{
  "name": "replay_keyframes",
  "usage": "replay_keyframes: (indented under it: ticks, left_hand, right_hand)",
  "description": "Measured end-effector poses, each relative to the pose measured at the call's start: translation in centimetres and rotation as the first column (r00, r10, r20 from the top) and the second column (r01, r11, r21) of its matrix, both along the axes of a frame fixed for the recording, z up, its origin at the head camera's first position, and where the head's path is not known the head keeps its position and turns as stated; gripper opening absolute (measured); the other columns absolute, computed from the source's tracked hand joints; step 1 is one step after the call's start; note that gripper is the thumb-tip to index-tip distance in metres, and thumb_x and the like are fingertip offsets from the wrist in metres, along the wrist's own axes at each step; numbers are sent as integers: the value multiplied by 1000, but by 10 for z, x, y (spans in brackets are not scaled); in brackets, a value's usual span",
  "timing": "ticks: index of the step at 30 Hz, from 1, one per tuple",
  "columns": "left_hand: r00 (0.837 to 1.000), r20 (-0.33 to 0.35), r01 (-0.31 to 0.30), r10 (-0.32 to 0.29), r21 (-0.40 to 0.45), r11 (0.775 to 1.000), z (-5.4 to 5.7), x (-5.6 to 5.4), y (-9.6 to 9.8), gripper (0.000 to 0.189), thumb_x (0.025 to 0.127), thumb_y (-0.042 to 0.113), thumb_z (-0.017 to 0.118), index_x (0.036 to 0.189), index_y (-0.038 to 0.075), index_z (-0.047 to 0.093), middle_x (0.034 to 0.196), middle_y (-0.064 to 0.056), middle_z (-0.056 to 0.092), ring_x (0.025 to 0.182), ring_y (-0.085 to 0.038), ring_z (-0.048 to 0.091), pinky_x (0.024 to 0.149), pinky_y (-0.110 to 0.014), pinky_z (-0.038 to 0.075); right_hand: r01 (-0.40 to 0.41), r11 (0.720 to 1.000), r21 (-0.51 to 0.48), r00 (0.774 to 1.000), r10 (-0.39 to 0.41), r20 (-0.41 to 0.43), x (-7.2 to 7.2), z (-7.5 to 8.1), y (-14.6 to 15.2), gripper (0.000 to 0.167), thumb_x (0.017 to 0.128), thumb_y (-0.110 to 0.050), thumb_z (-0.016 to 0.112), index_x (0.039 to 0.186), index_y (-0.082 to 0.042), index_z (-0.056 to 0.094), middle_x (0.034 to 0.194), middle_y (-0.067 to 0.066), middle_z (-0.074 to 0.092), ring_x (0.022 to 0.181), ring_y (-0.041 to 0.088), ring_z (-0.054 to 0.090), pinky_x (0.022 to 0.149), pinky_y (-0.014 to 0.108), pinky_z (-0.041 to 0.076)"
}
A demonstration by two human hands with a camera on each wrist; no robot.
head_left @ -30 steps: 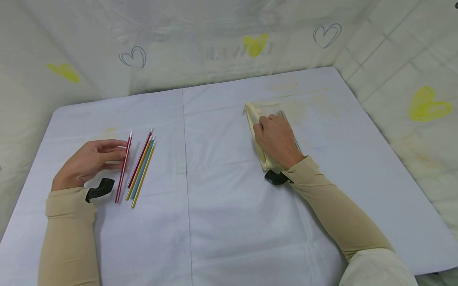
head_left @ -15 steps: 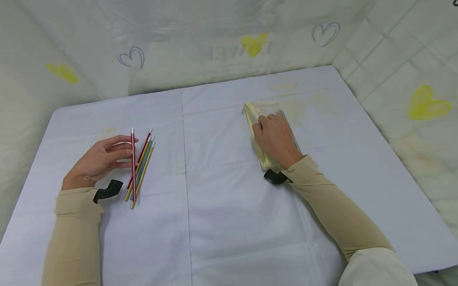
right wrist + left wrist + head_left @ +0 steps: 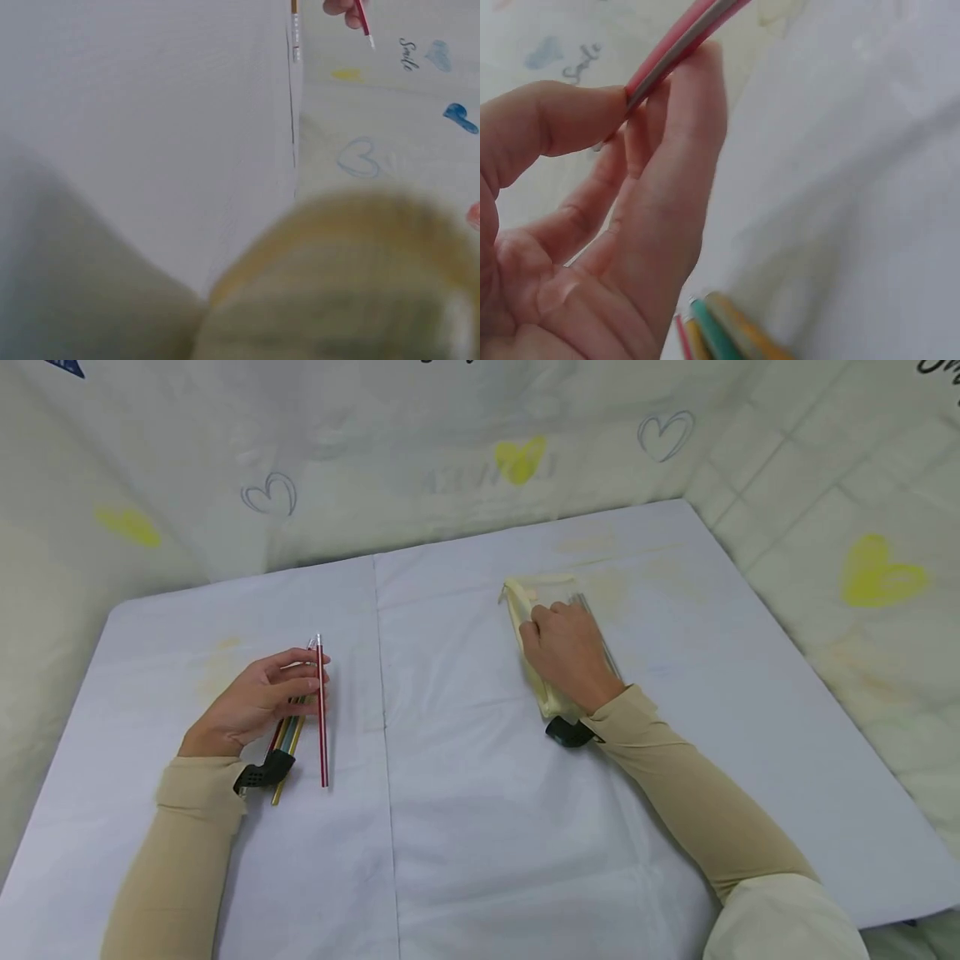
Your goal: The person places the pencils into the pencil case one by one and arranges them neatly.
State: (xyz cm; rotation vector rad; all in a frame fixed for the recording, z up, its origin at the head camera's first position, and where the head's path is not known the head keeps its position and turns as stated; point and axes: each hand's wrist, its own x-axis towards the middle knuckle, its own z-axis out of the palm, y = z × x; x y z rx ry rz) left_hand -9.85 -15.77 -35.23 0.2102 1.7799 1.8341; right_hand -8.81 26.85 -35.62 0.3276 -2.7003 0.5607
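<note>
My left hand (image 3: 258, 703) pinches a red pencil (image 3: 323, 739) between thumb and fingers, raised with its white eraser end up. Under that hand lie several pencils (image 3: 295, 735), partly hidden by it and the wrist camera; in the left wrist view their ends (image 3: 716, 330) show red, yellow and teal. Over on the right, my right hand (image 3: 566, 652) grips a pale yellow, see-through zip pouch (image 3: 529, 670) with its fingers curled at the opening. Slim greyish sticks (image 3: 609, 647) show along the pouch's right side. The pouch fills the lower right wrist view, blurred (image 3: 337, 292).
A white cloth with a seam covers the table (image 3: 465, 810). Pale sheeting (image 3: 375, 468) with drawn hearts hangs behind the table and on its right side. A black wrist camera (image 3: 264, 772) sits close over the lying pencils.
My left hand has carried the red pencil rightward, across and past the lying pencils. My right hand stays on the pouch; the head view has shifted slightly.
</note>
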Motion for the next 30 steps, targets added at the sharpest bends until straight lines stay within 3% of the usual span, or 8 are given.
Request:
replay_keyframes:
  ticks: [9,14,21,30]
  left_hand:
    - [998,51,-36,35,15,999,-6,-5,26,42,100,3,66,139,0,50,116,2,71,96,-12,73,89,-34,66]
    - [995,64,-83,80,39,996,-8,-8,43,44,100,5,66,140,-1,48,112,2,69,96,-10,71,91,-34,66]
    - [982,87,-175,166,102,979,-10,-11,66,37,99,3,66,135,6,54,103,3,70,92,-11,71,91,-35,66]
    - [976,104,-207,192,168,964,-13,-13,98,50,99,2,67,143,-4,44,99,1,72,95,-15,72,93,-37,65]
  right_hand:
    - [2,1000,16,1000,-3,10,-3,-3,-4,45,100,-8,39,58,-15,26,58,0,19,59,18,17,60,30,18]
    - [9,1000,5,1000,-9,25,-3,-2,-5,45,101,-9,39,58,-15,26,58,0,19,59,19,17,61,31,18]
    - [14,1000,2,1000,-14,22,-3,-3,-4,45,101,-8,39,58,-15,26,59,0,18,60,19,16,61,31,18]
    - [13,1000,10,999,-13,29,-3,-2,-5,45,101,-9,38,58,-15,27,59,0,20,59,19,18,61,30,18]
